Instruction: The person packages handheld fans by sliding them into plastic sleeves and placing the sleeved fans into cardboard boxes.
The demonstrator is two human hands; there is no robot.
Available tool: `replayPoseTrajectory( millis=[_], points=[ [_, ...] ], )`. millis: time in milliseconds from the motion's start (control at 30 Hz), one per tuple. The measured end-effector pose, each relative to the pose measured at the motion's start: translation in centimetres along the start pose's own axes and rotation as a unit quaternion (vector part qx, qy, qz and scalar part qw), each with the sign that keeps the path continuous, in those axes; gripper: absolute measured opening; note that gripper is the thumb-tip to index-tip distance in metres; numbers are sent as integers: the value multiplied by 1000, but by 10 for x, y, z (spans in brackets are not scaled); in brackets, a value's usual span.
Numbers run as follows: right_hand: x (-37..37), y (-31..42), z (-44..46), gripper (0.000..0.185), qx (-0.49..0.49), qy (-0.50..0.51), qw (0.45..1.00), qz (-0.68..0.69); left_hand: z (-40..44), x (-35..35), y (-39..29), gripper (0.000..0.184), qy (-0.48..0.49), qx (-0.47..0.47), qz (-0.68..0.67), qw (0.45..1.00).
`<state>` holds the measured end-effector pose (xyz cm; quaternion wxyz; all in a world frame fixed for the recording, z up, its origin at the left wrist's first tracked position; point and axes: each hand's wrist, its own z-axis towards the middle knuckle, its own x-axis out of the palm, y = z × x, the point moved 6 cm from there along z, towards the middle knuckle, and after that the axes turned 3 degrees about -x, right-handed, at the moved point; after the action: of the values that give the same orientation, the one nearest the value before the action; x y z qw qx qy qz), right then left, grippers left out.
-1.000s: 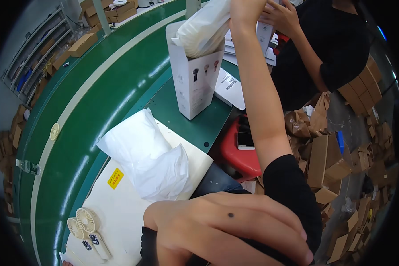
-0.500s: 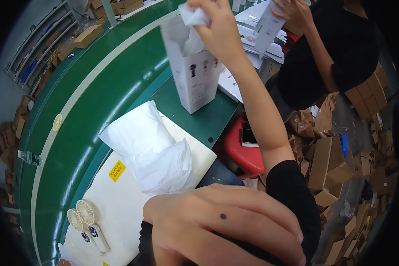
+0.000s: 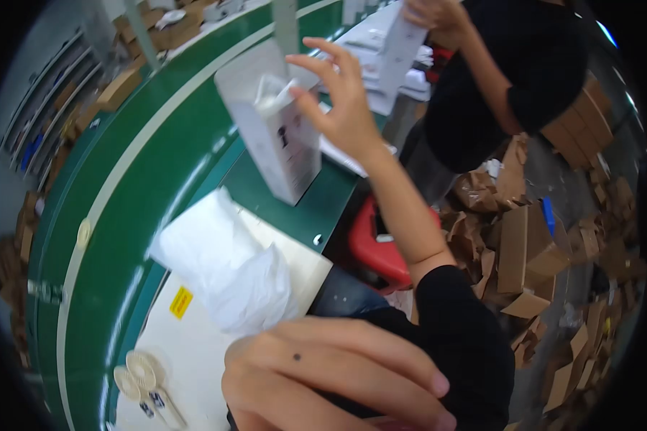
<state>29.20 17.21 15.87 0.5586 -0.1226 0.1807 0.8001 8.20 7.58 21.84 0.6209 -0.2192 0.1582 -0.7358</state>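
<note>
A tall white printed carton (image 3: pixel 287 154) stands, slightly tilted in view, on the green surface with its top flap up. A white wrapped item (image 3: pixel 272 92) shows in its mouth; what is inside the wrapping is hidden. Beside the opening, my right hand (image 3: pixel 343 108) is open, fingers spread, thumb close to the wrapped item. My left hand (image 3: pixel 331 370) is very near the camera at the bottom, back up, fingers loosely bent and partly apart, with nothing visible in them. Just beyond it, white soft pouches (image 3: pixel 223 266) lie on a cream board (image 3: pixel 212 363).
Two cream handheld fans (image 3: pixel 142 373) lie at the board's lower left. A green conveyor (image 3: pixel 133 208) curves along the left, with a bottle (image 3: pixel 47 291). A red stool (image 3: pixel 381 244) and cardboard boxes (image 3: pixel 521 251) are at right. A co-worker's hand (image 3: pixel 435 14) holds another carton (image 3: pixel 399 57).
My right hand has let go of the white wrapped item, which has gone from above the carton down into its mouth. The fingers have spread. The whole view has shifted somewhat.
</note>
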Motion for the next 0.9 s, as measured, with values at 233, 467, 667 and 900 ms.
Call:
replayPoseTrajectory(
  millis=[233, 467, 667, 900],
  points=[
    [15, 2, -68, 106, 197, -21, 969, 146, -12, 27, -11, 28, -143, -4, -104, 984],
    [28, 0, -78, 125, 271, -19, 933, 236, -19, 12, -32, 31, -50, 11, -104, 993],
    [29, 20, -78, 125, 240, 11, 969, 51, -16, 3, -41, 32, -64, 50, -108, 991],
    [46, 27, -56, 118, 260, -10, 963, 74, -17, -5, -53, 31, -92, 55, -75, 991]
  ],
)
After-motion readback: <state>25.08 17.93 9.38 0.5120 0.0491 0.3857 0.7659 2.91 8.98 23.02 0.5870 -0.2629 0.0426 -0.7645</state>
